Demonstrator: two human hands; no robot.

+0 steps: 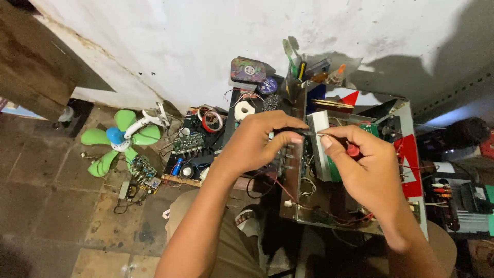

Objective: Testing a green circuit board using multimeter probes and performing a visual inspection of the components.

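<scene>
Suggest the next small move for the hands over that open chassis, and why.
Probably steady the thin tool and bring its tip down toward the open chassis. Both the left hand and right hand pinch it above the wiring; the red-handled piece sits in the right palm. The tip's contact point is hidden.

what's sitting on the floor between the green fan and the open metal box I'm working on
In the head view, between the green fan and the open metal box lie loose circuit boards, tangled wires and a red-and-white tape roll on a dark tray.

Left hand [257,141] fingers pinched, right hand [368,164] curled, fingertips meeting
</scene>
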